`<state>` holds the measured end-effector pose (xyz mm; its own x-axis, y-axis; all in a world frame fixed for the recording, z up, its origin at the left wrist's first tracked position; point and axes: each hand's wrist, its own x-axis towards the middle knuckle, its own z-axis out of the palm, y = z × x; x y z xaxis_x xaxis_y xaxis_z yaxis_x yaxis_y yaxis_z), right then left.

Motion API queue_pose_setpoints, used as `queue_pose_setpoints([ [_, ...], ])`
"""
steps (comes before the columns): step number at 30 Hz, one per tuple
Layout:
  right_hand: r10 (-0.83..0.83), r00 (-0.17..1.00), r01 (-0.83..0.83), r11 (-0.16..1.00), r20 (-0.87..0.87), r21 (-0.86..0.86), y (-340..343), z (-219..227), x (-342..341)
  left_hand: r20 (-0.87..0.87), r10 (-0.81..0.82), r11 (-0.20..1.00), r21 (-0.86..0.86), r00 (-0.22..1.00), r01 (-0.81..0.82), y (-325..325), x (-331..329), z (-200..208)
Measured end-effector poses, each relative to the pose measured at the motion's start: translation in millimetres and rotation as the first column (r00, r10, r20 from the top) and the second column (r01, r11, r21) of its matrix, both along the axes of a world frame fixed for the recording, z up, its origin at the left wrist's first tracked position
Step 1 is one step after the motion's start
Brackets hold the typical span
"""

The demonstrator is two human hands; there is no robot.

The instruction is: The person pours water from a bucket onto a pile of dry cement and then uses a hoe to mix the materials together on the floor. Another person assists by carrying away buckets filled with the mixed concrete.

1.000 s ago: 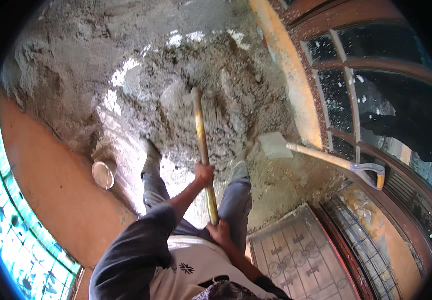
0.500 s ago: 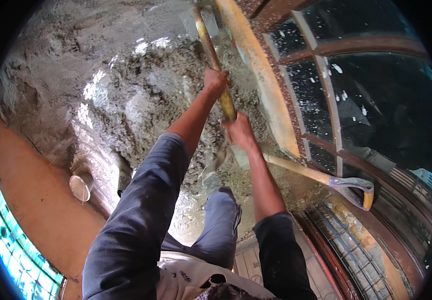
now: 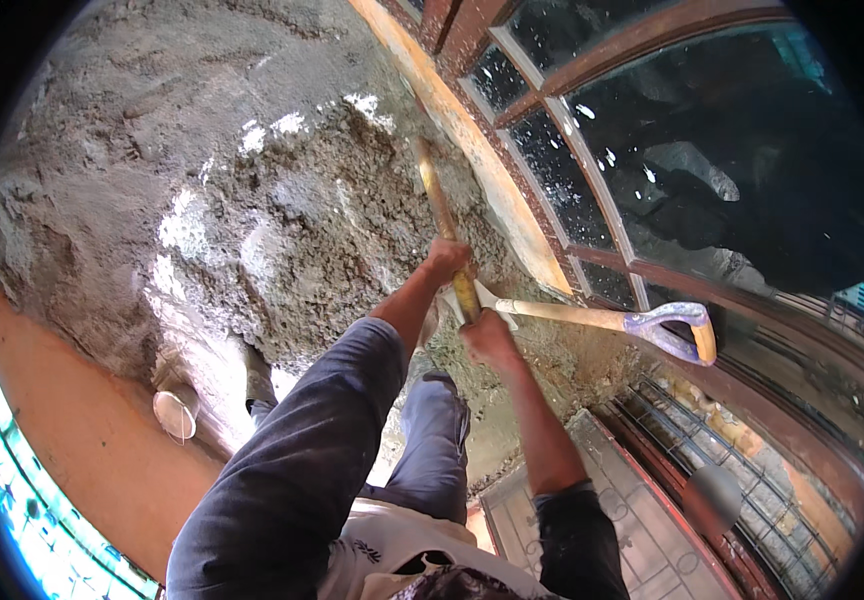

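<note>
Mix [image 3: 287, 230], grey, lumpy and wet-looking, fills the top and middle of my head view, easily the biggest thing on the feed. Down its right side I've got a brown-framed window [image 3: 692, 160], dark panes flecked with white; over on the left, an orange wall [image 3: 82, 390] curves along the rim. Lower right, there's a panel with scrolled ironwork [image 3: 602, 500], and near it a stretch of wire mesh [image 3: 687, 440]. Legs in dark trousers [image 3: 432, 440] stand at the near edge of the mix. Next size down, a shovel [image 3: 572, 314]: pale wooden shaft, D-shaped grip out to the right, blade partly hidden. And centre stage, a yellow-brown handle [image 3: 433, 190] slants up over the mix; its far end is lost against the grey, so I can't make out the head. Both hands are wrapped round it: left hand [image 3: 448, 258] higher up, right hand [image 3: 490, 338] closed near the lower end, just beside the shovel's blade. Smallest, a pale round-mouthed container [image 3: 174, 414] by the orange wall.
</note>
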<state>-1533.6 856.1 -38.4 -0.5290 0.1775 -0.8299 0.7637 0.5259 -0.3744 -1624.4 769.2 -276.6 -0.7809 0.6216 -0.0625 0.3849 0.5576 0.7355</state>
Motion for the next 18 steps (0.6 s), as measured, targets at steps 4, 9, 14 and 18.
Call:
queue_pose_setpoints([
  [4, 0.158, 0.974, -0.132, 0.978, -0.163, 0.161, -115, 5, -4, 0.827, 0.191, 0.786, 0.193, 0.528, -0.587, -103, -11, 14],
  [9, 0.159, 0.987, -0.147, 0.962, -0.035, 0.228, -197, 51, 77, 0.805, 0.088, 0.807, 0.287, 0.586, -0.516, -186, 84, 95],
  [14, 0.026, 1.000, -0.024, 0.991, -0.011, 0.135, -256, 140, 195, 0.972, 0.237, 0.522, -0.125, 0.003, -0.844, -235, 191, 241],
  [18, -0.305, 0.933, 0.332, 0.934, 0.191, -0.133, -281, 137, 224, 0.864, 0.493, 0.461, -0.357, -0.100, -0.812, -259, 199, 261],
])
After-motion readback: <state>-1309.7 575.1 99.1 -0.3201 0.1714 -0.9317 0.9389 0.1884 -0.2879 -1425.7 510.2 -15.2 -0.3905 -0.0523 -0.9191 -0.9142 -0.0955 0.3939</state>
